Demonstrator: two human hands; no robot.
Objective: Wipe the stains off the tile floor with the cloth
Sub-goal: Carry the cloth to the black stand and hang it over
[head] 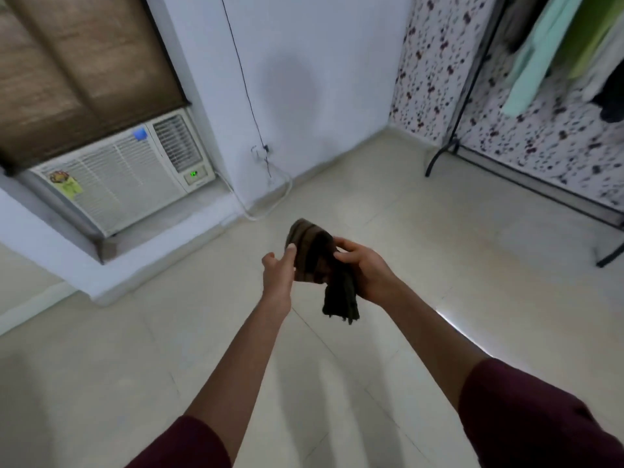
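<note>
Wiping has not begun, by the look of it: the cloth (317, 261) is held up in the air above the tile floor (422, 238), well apart from it. Dark brown and bunched, 1 end dangles. The right hand (366, 270) grips it; the left hand (278, 270) touches it with straight fingers. Any stains are too faint to make out.

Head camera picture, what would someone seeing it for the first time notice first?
First, the dark cloth at the centre, held up above the tile floor: the right hand grips it while the left hand touches its edge with straight fingers. Next, the window air conditioner set low in the wall at the left, and the clothes rack with hanging garments at the upper right.
</note>
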